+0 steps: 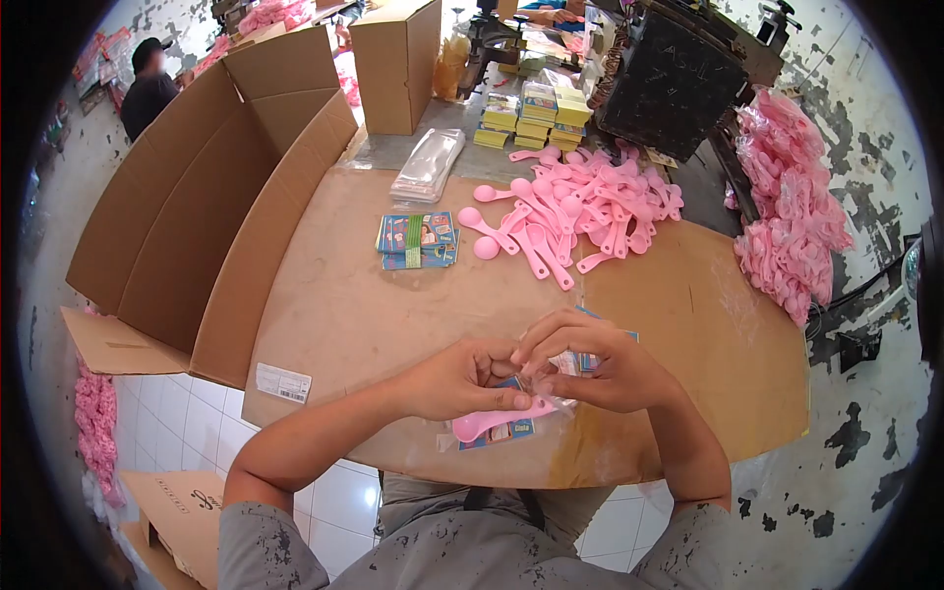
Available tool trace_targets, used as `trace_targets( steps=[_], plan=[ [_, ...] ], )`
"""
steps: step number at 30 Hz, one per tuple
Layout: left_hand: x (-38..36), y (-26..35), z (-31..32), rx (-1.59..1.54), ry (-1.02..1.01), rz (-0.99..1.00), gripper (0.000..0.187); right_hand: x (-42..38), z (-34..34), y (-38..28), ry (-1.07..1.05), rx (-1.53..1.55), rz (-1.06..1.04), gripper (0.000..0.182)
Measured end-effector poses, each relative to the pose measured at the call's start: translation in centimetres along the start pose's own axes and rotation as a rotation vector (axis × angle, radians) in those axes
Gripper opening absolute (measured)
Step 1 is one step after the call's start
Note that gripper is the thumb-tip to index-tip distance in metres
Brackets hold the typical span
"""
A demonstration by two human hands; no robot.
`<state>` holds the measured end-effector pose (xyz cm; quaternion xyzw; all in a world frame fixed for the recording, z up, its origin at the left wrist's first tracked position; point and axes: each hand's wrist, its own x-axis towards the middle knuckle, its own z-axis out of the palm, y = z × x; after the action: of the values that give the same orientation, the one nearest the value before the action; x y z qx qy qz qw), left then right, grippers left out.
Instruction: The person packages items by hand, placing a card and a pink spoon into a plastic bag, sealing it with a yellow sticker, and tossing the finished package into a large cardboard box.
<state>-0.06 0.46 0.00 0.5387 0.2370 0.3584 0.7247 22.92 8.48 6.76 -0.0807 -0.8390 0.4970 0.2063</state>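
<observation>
One pink plastic scoop (482, 422) lies at the counter's (339, 295) 6 o'clock edge, over a blue card (519, 430). Its long axis slants between 8 and 2 o'clock, bowl toward 8. Right hand (470, 377) and left hand (605, 369): fingertips closed narrow, gripping clear plastic film (562, 389) at the handle end. Scoop pile (590, 202): 12 o'clock.

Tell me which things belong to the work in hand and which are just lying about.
Seemingly in use:
- clear bag at the right fingers
- pink spoon and card beneath
- spoon heap
- banded cards
- stacked clear bags

Probably just lying about:
- black box
- tall carton
- floor carton
</observation>
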Motion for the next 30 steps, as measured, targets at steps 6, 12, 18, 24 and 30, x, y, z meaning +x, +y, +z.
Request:
trace_targets(
  steps=[6, 12, 18, 24, 30],
  plan=[
    [-0.1, 0.5, 0.1, 0.221, 0.241, 0.152, 0.051, 1.0, -1.6, -3.7, 0.092, -0.091, -0.177, 0.010],
    [-0.2, 1.8, 0.8, 0.726, 0.361, 0.413, 0.059, 0.9, -1.3, -5.7, 0.309, -0.465, 0.006, 0.010],
    [-0.2, 1.4, 1.9, 0.680, 0.418, 0.412, 0.048, 1.0, -0.1, -4.4, 0.439, -0.305, 0.153, 0.007],
    [-0.8, 2.0, 1.9, 0.510, 0.435, 0.340, 0.033, 0.9, 1.0, -3.2, 0.552, -0.288, 0.122, 0.012],
    [-1.0, 2.0, 2.0, 0.538, 0.468, 0.272, 0.035, 1.8, 1.9, -1.9, 0.469, -1.061, -0.277, 0.025]
  ],
)
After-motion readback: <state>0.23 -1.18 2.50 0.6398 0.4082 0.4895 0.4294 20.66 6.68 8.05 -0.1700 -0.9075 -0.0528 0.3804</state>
